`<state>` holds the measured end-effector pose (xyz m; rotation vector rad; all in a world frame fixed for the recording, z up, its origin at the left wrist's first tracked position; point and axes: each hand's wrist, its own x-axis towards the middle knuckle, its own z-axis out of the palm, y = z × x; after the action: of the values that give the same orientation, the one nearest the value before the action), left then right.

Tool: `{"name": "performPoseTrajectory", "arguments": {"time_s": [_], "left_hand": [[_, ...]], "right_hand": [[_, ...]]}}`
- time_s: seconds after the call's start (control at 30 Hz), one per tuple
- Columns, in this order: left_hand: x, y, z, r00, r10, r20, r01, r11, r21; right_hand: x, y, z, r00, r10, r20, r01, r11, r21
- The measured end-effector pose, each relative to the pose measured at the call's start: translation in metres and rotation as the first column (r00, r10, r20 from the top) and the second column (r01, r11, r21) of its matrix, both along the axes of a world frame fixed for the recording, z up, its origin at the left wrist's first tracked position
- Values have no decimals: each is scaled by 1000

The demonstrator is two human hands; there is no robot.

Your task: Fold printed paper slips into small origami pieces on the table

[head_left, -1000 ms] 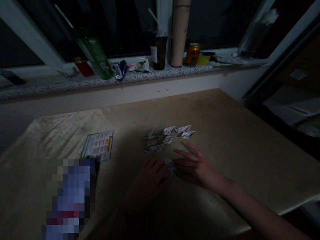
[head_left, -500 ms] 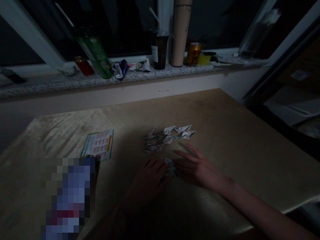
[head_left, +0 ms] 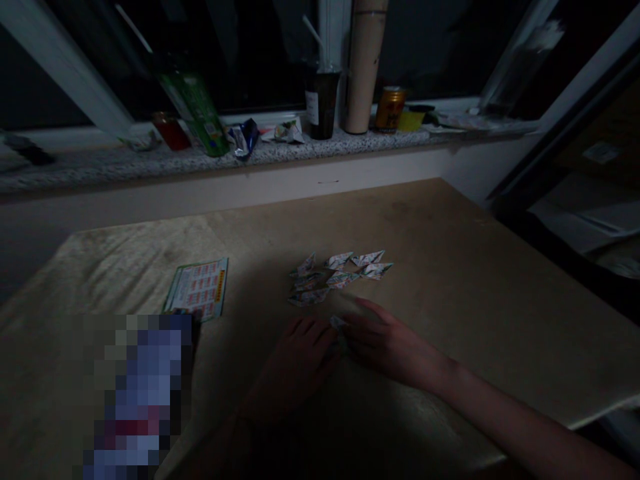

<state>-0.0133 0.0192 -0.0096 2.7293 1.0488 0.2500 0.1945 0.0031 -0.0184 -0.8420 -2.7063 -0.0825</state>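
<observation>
A small piece of folded printed paper (head_left: 338,323) is between my hands on the table, mostly covered by fingers. My left hand (head_left: 304,353) lies palm down with its fingers closed on the paper's left side. From the right, my right hand (head_left: 393,347) has its fingers drawn together over the paper's other side; its fingertips are dim and partly blurred. Just beyond the hands sit several folded paper pieces with pointed ends (head_left: 343,279), grouped close together. A printed card with rows of red print (head_left: 199,288) lies to the left.
A pixelated blue-and-white item (head_left: 145,393) is at the table's (head_left: 450,267) left front. Along the granite windowsill (head_left: 270,152) stand a green bottle (head_left: 203,120), a dark cup with a straw (head_left: 321,107), a tall beige cylinder (head_left: 365,73) and a gold can (head_left: 390,110).
My right hand has shifted slightly left and down, its raised fingers lowering and closing over the folded paper. The left hand stays in place, and the grouped pieces have not moved.
</observation>
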Motion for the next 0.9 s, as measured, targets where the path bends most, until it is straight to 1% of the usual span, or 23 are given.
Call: {"name": "performPoseTrajectory", "arguments": {"time_s": [0.1,0.33,0.5,0.7,0.9], "left_hand": [[0,0,0,1000,1,-9,-1,1000,-17],[-3,1,-3,1000,-3,24,4,1000,-30],[-2,0,0,1000,6,16,-6,999,-38],[-3,-1,-1,999,0,42,0,1000,-10],[-2,0,-1,1000,9,24,-8,999,-31]], "right_hand": [[-3,0,0,1000,2,-1,-2,1000,-3],[-6,2,0,994,-18,-107,9,996,-84],[-5,3,3,993,-24,-115,10,993,-118],[-2,5,6,988,-30,-149,8,989,-144],[-2,6,4,992,-25,-122,6,988,-157]]}}
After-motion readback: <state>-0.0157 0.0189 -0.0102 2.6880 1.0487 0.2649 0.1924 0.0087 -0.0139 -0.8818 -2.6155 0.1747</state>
